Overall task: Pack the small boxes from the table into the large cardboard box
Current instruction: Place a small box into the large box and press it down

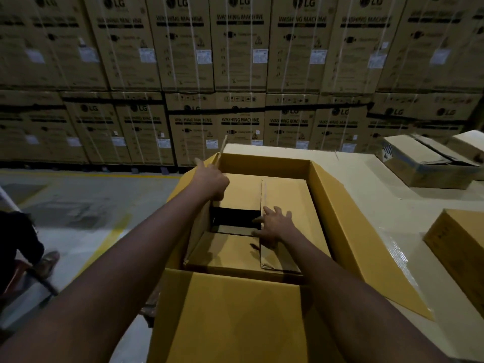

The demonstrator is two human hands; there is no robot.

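Cardboard fills nearly everything here: the large open yellow-brown cardboard box (pixel 327 195) stands at the left end of the pale counter (pixel 366 174), its four flaps folded outward, the near flap hanging toward the person and the right flap lying on the counter top. Inside it, small brown cardboard boxes (pixel 285 195) lie flat and packed side by side, their tops well below the rim, with one dark rectangular gap (pixel 235 217) left open near the middle of the left side. The left hand (pixel 213 182) is up at the far left corner of the big box, its fingers curled over the top edge of the left wall and gripping that cardboard. The right hand (pixel 275 226) reaches down into the box and rests palm-down on the packed boxes just right of the gap, its fingers spread wide and holding nothing. Whether the fingertips press on the box edge or only touch it is hard to say in this dim light. Farther along the counter sit a small brown cardboard box at the right edge (pixel 458 252) and an opened brown carton with torn flaps (pixel 424 163) near the back. Behind everything rises a wall of stacked washing machine cartons (pixel 241 74), and a person in dark clothes (pixel 18 247) stands on the grey floor at the left.
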